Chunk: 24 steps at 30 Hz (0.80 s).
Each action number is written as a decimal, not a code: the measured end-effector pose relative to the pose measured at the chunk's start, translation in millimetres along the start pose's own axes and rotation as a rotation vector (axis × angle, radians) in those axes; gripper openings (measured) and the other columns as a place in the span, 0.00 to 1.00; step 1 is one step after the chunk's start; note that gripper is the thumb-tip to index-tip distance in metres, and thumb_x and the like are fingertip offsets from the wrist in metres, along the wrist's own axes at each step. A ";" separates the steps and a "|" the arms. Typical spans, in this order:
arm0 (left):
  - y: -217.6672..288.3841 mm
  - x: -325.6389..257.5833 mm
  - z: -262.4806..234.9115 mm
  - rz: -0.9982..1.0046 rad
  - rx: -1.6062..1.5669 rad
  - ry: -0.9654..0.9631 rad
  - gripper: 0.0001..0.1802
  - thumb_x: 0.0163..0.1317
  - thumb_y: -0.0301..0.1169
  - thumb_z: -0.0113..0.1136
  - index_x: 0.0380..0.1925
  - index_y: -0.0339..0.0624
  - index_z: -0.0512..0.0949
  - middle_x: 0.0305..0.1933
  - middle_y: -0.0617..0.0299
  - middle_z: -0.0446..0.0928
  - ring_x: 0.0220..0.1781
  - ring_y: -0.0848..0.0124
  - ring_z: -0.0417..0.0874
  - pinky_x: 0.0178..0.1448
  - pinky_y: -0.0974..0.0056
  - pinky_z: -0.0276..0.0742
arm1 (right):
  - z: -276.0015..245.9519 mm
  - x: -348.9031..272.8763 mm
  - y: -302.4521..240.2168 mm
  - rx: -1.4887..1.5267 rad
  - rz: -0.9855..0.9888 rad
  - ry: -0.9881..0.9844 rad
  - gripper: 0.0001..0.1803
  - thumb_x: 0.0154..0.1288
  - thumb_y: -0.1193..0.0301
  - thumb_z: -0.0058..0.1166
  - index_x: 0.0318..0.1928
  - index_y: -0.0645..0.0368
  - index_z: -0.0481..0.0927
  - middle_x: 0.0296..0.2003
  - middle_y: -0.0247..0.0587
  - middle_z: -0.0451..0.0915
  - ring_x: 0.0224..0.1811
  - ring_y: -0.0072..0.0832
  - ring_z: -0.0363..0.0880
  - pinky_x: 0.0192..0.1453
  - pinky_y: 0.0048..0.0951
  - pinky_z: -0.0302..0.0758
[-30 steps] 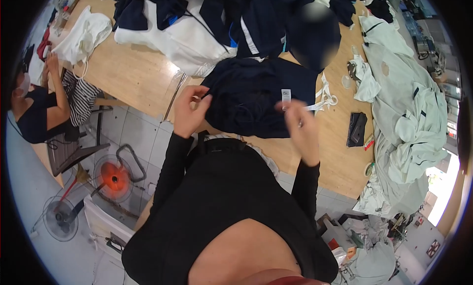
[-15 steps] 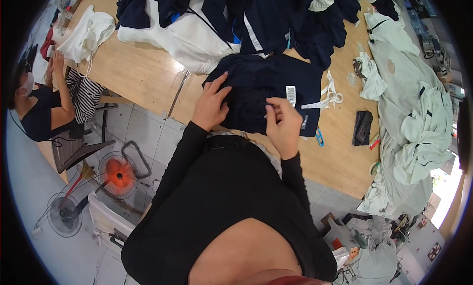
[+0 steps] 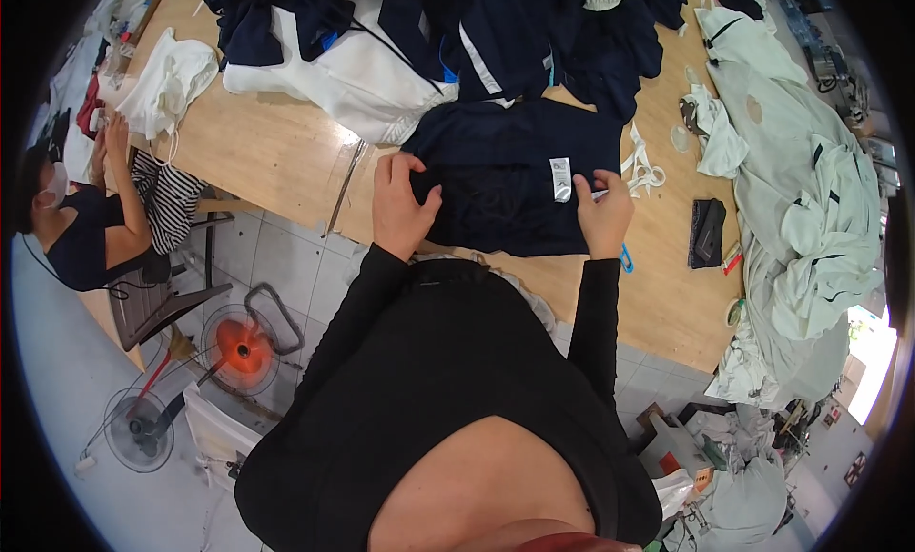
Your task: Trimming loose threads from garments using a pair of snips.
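Observation:
A folded navy garment (image 3: 496, 185) lies on the table in front of me. A white label (image 3: 560, 180) shows on its right part. At its left edge is my left hand (image 3: 404, 209), fingers curved over the cloth and thumb held apart from them. My right hand (image 3: 607, 214) is closed at the right edge, with thumb and fingers curled on the cloth; a bit of white shows between them. Right beside that hand lies a blue-handled tool (image 3: 625, 258), partly hidden.
Navy and white garments (image 3: 324, 66) are heaped at the far side. White strips (image 3: 644, 166), a dark pouch (image 3: 705, 233) and pale green fabric (image 3: 810, 218) lie to the right. At far left a masked co-worker (image 3: 81, 209) sits near a fan (image 3: 244, 350).
My right hand has moved right, from the garment's middle to its right edge. My left hand has shifted slightly down and left. The garment's lower right corner looks rearranged.

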<state>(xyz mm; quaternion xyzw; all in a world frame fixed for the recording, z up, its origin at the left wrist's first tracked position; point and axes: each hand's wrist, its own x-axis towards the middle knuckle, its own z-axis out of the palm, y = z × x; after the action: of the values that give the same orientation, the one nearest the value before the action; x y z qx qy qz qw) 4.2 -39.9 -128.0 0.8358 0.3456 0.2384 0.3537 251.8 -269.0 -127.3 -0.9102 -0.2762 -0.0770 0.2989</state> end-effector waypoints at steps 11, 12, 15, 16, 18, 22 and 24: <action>-17.0 12.3 9.3 -0.266 -0.204 -0.115 0.14 0.70 0.34 0.75 0.46 0.34 0.87 0.34 0.51 0.89 0.34 0.63 0.92 0.41 0.61 0.84 | 3.3 -30.0 8.1 0.589 0.499 -0.155 0.10 0.74 0.76 0.69 0.49 0.72 0.89 0.35 0.37 0.90 0.35 0.15 0.83 0.41 0.22 0.79; -17.4 9.4 8.8 -0.277 -0.239 -0.117 0.14 0.70 0.34 0.75 0.46 0.35 0.87 0.35 0.51 0.90 0.35 0.66 0.92 0.41 0.63 0.85 | 1.0 -31.6 7.0 0.591 0.492 -0.154 0.10 0.74 0.76 0.69 0.49 0.72 0.89 0.35 0.37 0.90 0.35 0.15 0.83 0.41 0.22 0.79; -20.8 11.3 8.1 -0.289 -0.284 -0.125 0.16 0.69 0.34 0.76 0.49 0.35 0.86 0.35 0.52 0.90 0.36 0.66 0.92 0.42 0.63 0.85 | -2.7 -27.8 1.5 0.690 0.495 -0.142 0.10 0.75 0.76 0.68 0.50 0.71 0.89 0.35 0.32 0.88 0.35 0.15 0.82 0.40 0.20 0.77; -21.3 13.0 7.0 -0.294 -0.314 -0.140 0.18 0.68 0.37 0.77 0.50 0.35 0.86 0.34 0.51 0.89 0.35 0.64 0.92 0.42 0.61 0.85 | -3.3 -28.7 3.7 0.692 0.489 -0.144 0.10 0.75 0.76 0.68 0.50 0.71 0.89 0.35 0.32 0.88 0.35 0.15 0.82 0.40 0.20 0.77; -19.1 8.4 -0.4 -0.232 -0.161 -0.232 0.21 0.66 0.40 0.78 0.49 0.36 0.85 0.35 0.50 0.88 0.37 0.58 0.91 0.43 0.57 0.85 | -8.8 -34.0 4.6 0.738 0.517 -0.134 0.11 0.75 0.75 0.70 0.52 0.67 0.89 0.37 0.32 0.88 0.35 0.14 0.83 0.37 0.20 0.79; -10.4 11.8 -5.2 -0.103 0.224 -0.374 0.24 0.62 0.46 0.78 0.45 0.37 0.83 0.38 0.46 0.84 0.44 0.43 0.88 0.45 0.45 0.82 | -25.8 -25.2 -8.1 0.666 0.418 -0.078 0.11 0.76 0.76 0.69 0.54 0.67 0.90 0.37 0.32 0.88 0.35 0.15 0.83 0.39 0.19 0.81; -5.6 10.3 -4.5 -0.131 0.228 -0.372 0.22 0.62 0.44 0.77 0.44 0.37 0.82 0.39 0.46 0.84 0.45 0.42 0.87 0.46 0.44 0.82 | -38.1 -18.6 -22.0 0.646 0.410 -0.059 0.12 0.76 0.76 0.68 0.55 0.67 0.90 0.37 0.33 0.87 0.35 0.16 0.83 0.39 0.20 0.82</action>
<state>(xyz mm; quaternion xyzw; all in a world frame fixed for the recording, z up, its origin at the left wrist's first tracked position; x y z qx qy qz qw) 5.7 -27.5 -127.8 0.8758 0.3526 0.0158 0.3293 225.1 -285.1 -91.1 -0.8074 -0.1069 0.1015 0.5713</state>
